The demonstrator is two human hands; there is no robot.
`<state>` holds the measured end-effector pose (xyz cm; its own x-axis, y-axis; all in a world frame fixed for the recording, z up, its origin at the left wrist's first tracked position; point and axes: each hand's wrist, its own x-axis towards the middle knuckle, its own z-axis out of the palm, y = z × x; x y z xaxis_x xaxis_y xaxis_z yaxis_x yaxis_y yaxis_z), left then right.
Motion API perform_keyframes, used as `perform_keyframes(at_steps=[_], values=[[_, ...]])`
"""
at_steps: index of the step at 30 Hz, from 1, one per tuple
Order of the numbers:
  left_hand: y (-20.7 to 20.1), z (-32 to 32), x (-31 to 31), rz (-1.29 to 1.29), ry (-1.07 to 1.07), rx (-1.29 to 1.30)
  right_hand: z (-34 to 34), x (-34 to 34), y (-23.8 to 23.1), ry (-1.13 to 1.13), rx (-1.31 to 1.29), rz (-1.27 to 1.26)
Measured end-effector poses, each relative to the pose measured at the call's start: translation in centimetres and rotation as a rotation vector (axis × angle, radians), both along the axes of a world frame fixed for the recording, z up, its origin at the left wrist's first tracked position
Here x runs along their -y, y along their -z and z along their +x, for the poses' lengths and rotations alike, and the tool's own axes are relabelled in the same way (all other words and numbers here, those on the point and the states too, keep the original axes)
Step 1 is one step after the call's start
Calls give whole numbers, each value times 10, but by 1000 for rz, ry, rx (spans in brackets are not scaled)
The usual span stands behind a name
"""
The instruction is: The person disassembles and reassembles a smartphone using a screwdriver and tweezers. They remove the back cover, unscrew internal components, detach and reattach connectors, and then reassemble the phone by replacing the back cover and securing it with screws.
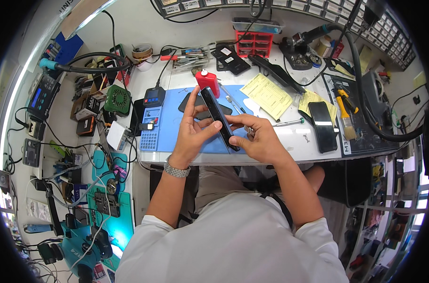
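Observation:
A dark smartphone (214, 110) is tilted on its edge between my two hands, above the blue work mat (172, 137). My left hand (195, 127) holds it from the left, thumb on its near face and the index finger stretched up along its far end. The lower right end is gripped by my right hand (254, 137), thumb and fingers closed on it. On the mat behind lies another dark flat piece (188, 103), partly hidden by my left hand. A red bottle (208, 84) with a white cap stands just beyond the phone.
Slim tools (232, 100) and a screwdriver (289, 122) lie close to my right hand. Farther right are yellow paper forms (267, 95), another phone (323, 126) and a brush (347, 123). A small square device (154, 96) sits at the mat's left. A teal microscope (78, 250) stands lower left.

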<state>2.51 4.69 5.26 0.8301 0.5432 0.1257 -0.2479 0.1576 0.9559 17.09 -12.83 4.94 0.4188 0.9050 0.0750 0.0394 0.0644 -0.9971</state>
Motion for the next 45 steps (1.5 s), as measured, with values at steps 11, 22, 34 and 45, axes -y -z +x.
perform_keyframes(at_steps=[11, 22, 34, 45], values=[[-23, 8, 47, 448, -196, -133, -12, -8, -42, 424, 476, 245], [-22, 11, 64, 706, -285, -94, -6, -12, -41, 556, 819, 263], [-24, 8, 64, 781, -356, -152, -9, -6, -32, 476, 800, 258], [-21, 0, 53, 506, -270, -172, -13, -13, -34, 450, 753, 325]])
